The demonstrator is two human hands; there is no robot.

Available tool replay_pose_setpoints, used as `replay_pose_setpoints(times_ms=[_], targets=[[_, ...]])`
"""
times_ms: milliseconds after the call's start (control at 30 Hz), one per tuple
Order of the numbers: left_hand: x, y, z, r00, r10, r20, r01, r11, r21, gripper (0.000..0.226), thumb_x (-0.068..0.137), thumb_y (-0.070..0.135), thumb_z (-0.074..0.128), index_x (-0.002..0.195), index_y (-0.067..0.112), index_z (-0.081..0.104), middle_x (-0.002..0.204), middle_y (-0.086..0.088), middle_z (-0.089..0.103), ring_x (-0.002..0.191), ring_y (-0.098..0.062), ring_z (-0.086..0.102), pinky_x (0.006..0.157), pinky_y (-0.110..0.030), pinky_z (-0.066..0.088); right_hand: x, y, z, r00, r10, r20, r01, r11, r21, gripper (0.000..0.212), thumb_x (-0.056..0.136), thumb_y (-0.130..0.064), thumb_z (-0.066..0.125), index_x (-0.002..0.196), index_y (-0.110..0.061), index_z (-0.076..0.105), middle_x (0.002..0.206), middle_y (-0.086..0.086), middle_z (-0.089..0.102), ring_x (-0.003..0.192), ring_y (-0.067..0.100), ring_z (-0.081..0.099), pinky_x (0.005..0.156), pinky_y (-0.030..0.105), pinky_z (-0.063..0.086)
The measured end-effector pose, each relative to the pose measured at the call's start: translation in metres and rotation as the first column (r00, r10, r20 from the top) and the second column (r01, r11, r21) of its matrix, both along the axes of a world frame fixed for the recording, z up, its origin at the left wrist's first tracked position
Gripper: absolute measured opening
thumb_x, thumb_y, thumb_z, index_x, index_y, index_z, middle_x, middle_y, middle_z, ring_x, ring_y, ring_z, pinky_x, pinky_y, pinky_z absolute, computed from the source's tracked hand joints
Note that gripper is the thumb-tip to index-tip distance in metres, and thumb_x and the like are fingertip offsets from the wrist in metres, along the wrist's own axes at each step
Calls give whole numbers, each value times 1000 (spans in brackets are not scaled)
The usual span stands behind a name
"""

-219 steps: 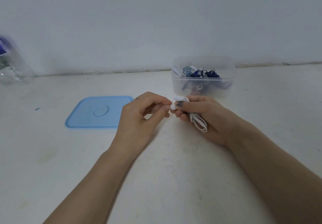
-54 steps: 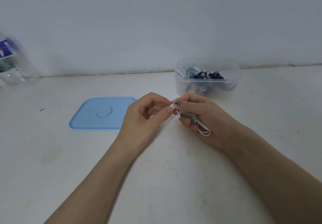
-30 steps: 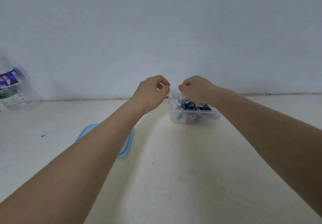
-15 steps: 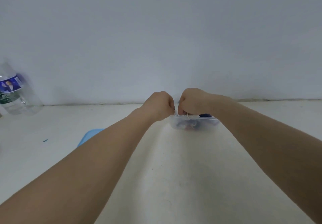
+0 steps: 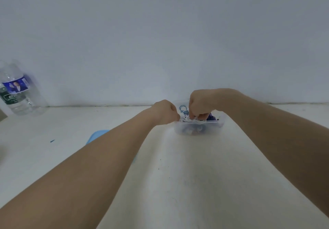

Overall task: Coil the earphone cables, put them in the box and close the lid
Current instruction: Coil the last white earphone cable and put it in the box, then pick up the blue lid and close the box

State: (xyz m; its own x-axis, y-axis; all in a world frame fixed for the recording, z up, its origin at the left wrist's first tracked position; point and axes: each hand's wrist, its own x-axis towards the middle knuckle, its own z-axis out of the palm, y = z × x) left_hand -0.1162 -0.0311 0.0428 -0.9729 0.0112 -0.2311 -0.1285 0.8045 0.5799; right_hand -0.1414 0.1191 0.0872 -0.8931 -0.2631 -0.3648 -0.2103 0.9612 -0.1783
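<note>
Plain indoor room, type unclear: bare white wall (image 5: 160,32), white tabletop (image 5: 195,184), water bottle (image 5: 17,89).

Both arms outstretched, left grip (image 5: 166,112) fisted, right grip (image 5: 199,106) curled (fingers down)

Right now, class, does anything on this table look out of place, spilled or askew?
Little stands out. The clear box sits upright, cables inside. Its blue lid lies off, beside it, half hidden under the left forearm. A small dark fleck marks the tabletop.

A plain pale wall (image 5: 160,41) meets a white tabletop (image 5: 195,184) along a dark seam; the light is soft and even.
</note>
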Motion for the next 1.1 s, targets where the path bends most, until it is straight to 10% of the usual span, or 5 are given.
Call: replay_pose_setpoints(times_ms=[233,400,667,933,1100], targets=[[-2,9,0,973,191,130,-212,963,169,18,82,8,72,93,11,57,77,-5,44,69,-23,41,56,-25,38,5,-8,-2,1000,7,0,-7,990,142,20,82,-6,51,64,-12,57,49,-1,58,52,19,53,57,21,40],[-3,16,-16,979,200,35,-203,961,188,23,88,1,58,77,16,45,75,-2,45,59,-19,38,51,-25,33,5,-15,-10,995,94,36,-101,942,321,56,79,-6,54,24,-14,49,34,-3,46,51,20,44,67,28,41],[8,-8,0,975,217,-58,-180,912,369,21,94,15,61,107,15,45,84,-7,51,70,-21,45,59,-28,42,18,-31,6,975,145,-170,-105,969,225,26,91,-7,46,65,-11,47,67,3,53,58,19,48,67,29,43],[46,-100,-6,917,396,37,-348,843,-410,69,96,30,53,152,4,24,150,-21,41,135,-38,45,102,-40,42,58,-78,4,956,171,-240,-221,955,-199,27,93,-10,40,107,-6,62,113,11,62,95,28,60,75,30,46],[77,-146,-36,806,568,168,-444,767,-463,86,87,49,61,152,11,20,145,-20,34,133,-37,41,93,-42,40,76,-112,-42,993,96,75,-60,922,-382,42,91,-4,39,129,-1,55,125,21,61,99,34,68,81,35,53]])
